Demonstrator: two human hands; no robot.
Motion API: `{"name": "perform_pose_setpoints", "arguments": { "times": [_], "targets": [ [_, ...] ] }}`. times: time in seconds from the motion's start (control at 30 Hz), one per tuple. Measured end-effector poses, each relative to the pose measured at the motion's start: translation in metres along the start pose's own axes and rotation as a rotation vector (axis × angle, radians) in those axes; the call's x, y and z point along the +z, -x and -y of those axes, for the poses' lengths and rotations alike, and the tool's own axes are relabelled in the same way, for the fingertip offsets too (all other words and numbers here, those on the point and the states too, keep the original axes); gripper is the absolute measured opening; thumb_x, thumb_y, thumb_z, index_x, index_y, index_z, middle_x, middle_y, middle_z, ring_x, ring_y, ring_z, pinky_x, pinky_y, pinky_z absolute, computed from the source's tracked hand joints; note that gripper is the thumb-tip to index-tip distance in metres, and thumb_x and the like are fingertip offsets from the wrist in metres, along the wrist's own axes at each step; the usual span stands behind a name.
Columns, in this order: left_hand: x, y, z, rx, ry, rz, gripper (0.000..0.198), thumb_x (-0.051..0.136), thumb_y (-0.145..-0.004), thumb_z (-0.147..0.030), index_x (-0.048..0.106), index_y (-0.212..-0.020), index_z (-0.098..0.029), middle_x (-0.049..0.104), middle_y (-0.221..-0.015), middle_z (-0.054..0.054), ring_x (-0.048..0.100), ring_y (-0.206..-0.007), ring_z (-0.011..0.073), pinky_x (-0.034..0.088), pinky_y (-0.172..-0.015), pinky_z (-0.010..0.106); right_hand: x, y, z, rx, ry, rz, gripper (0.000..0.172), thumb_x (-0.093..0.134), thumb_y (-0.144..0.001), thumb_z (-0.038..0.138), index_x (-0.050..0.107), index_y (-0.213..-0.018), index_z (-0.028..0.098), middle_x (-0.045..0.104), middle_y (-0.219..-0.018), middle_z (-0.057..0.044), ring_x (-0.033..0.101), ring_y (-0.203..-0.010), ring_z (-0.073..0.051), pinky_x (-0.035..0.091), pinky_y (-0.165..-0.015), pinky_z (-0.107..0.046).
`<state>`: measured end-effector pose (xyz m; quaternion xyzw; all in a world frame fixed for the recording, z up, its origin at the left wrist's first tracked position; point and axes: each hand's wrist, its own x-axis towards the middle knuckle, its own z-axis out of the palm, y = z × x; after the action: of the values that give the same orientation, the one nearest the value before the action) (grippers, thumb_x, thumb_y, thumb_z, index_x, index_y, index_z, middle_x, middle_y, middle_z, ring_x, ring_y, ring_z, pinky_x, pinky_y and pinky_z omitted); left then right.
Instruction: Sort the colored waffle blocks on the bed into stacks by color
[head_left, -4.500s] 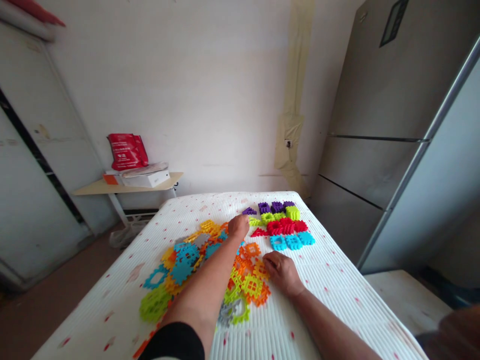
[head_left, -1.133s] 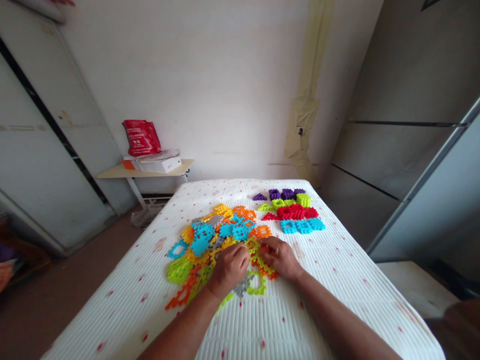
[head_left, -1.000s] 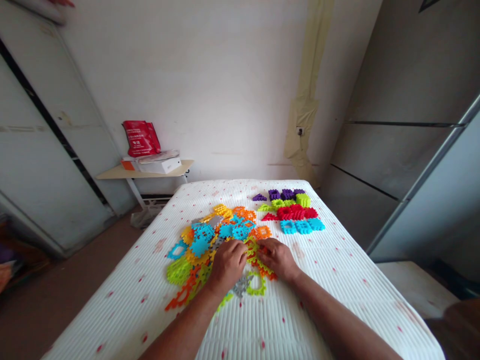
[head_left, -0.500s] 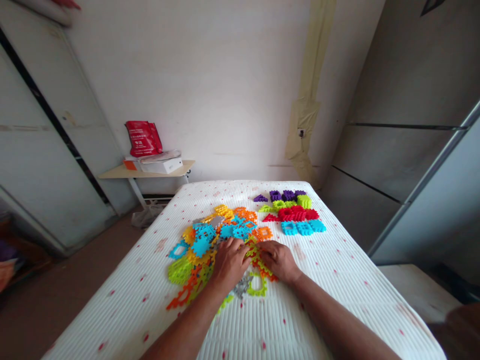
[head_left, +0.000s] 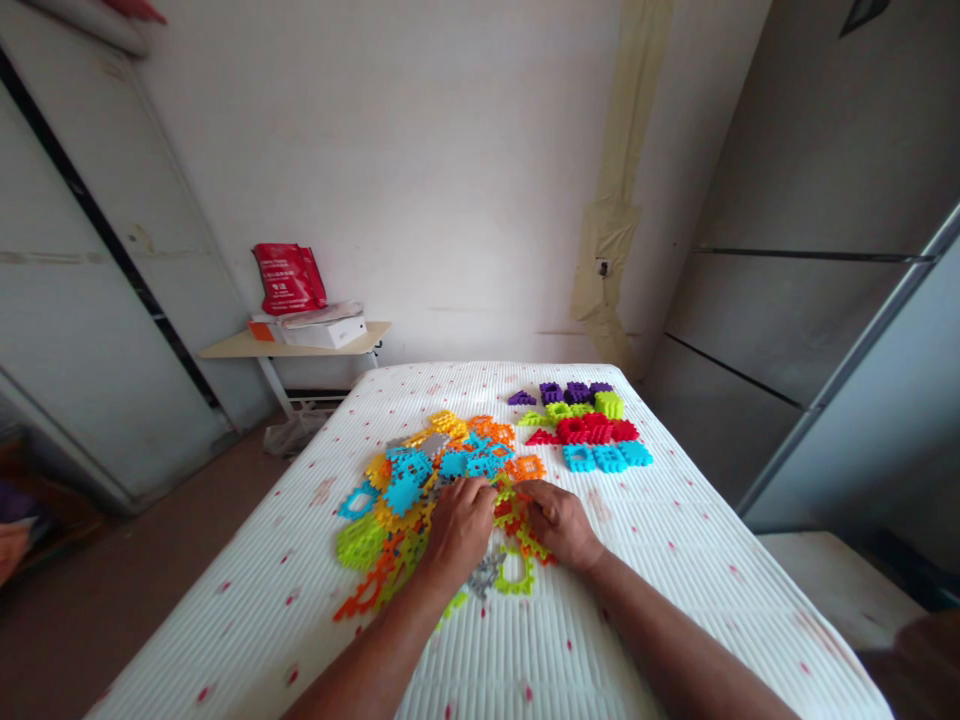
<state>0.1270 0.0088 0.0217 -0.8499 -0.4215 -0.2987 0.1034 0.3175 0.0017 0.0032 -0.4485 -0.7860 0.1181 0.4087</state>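
Observation:
Both hands are low over a loose heap of toothed plastic interlocking tiles in several colours. My left hand (head_left: 463, 522) has curled fingers at the middle of the heap, beside the blue tiles (head_left: 403, 494). My right hand (head_left: 561, 522) is closed at the heap's right edge, its fingertips turned in toward the left. A lime green tile (head_left: 504, 490) shows between the two sets of fingertips, above red and orange tiles. What the left fingers hold is hidden. Nearer me lie a square green frame tile (head_left: 514, 571) and grey tiles (head_left: 486, 574).
Sorted rows stand at the back right: purple tiles (head_left: 576, 392), green tiles (head_left: 609, 404), red tiles (head_left: 597, 429) and light blue tiles (head_left: 609, 458). A padded white cover (head_left: 675, 600) lies beneath everything. Beyond it, a side table (head_left: 232, 346) carries a red bag (head_left: 289, 278).
Both hands stay almost in place, with slight finger movement over the tiles. A little more of the red and green tiles shows between them.

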Motion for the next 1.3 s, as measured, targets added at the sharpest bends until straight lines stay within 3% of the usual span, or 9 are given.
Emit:
{"name": "perform_pose_setpoints", "arguments": {
  "times": [0.2, 0.37, 0.67, 0.93, 1.1, 1.3],
  "targets": [
    [-0.002, 0.001, 0.005, -0.006, 0.051, -0.141, 0.022, 0.041, -0.086, -0.012, 0.061, -0.091, -0.019, 0.064, -0.081, 0.005, 0.057, -0.08, 0.0195, 0.044, -0.074, 0.035, -0.002, 0.0, -0.002, 0.026, -0.001, -0.037, 0.032, 0.048, -0.082, 0.019, 0.06, -0.112, 0.022, 0.066, -0.108, -0.007, 0.062, -0.098, -0.017, 0.05, -0.085, -0.031],
    [0.001, 0.002, 0.007, -0.019, 0.211, -0.243, 0.027, 0.038, -0.088, -0.013, 0.062, -0.098, -0.02, 0.066, -0.085, 0.005, 0.06, -0.082, 0.0162, 0.048, -0.073, 0.03, 0.0, 0.0, -0.001, 0.058, -0.031, -0.029, 0.027, 0.049, -0.084, 0.026, 0.062, -0.108, 0.021, 0.068, -0.103, -0.008, 0.063, -0.093, -0.018, 0.049, -0.082, -0.031],
    [0.007, 0.003, 0.008, -0.065, 0.324, -0.256, 0.026, 0.041, -0.087, -0.014, 0.063, -0.097, -0.021, 0.068, -0.086, 0.004, 0.062, -0.082, 0.0146, 0.05, -0.075, 0.028, 0.001, 0.001, 0.01, 0.238, -0.468, 0.056, 0.028, 0.053, -0.078, 0.025, 0.062, -0.103, 0.019, 0.065, -0.081, -0.001, 0.057, -0.066, -0.012, 0.046, -0.061, -0.023],
    [0.004, 0.002, 0.004, -0.09, 0.317, -0.144, 0.032, 0.055, -0.081, -0.022, 0.056, -0.113, -0.022, 0.065, -0.095, 0.006, 0.06, -0.09, 0.0188, 0.051, -0.08, 0.034, 0.001, -0.003, 0.009, 0.437, -0.775, -0.036, 0.037, 0.062, -0.068, 0.04, 0.057, -0.097, 0.019, 0.056, -0.066, 0.003, 0.047, -0.054, -0.009, 0.038, -0.05, -0.021],
    [0.001, 0.001, 0.002, -0.065, 0.301, -0.139, 0.044, 0.063, -0.074, -0.02, 0.054, -0.117, -0.024, 0.062, -0.107, 0.007, 0.058, -0.101, 0.0217, 0.049, -0.089, 0.038, -0.006, -0.007, 0.011, 0.44, -0.865, -0.037, 0.038, 0.064, -0.064, 0.04, 0.056, -0.095, 0.019, 0.051, -0.06, 0.005, 0.041, -0.049, -0.009, 0.034, -0.048, -0.021],
    [-0.001, 0.001, 0.002, 0.036, 0.274, -0.185, 0.045, 0.059, -0.077, -0.018, 0.053, -0.121, -0.022, 0.061, -0.11, 0.008, 0.058, -0.102, 0.0205, 0.05, -0.09, 0.036, -0.007, -0.007, 0.011, 0.465, -0.893, -0.021, 0.04, 0.065, -0.063, 0.039, 0.058, -0.096, 0.019, 0.052, -0.059, 0.005, 0.042, -0.049, -0.008, 0.035, -0.049, -0.022]
  ]
}}
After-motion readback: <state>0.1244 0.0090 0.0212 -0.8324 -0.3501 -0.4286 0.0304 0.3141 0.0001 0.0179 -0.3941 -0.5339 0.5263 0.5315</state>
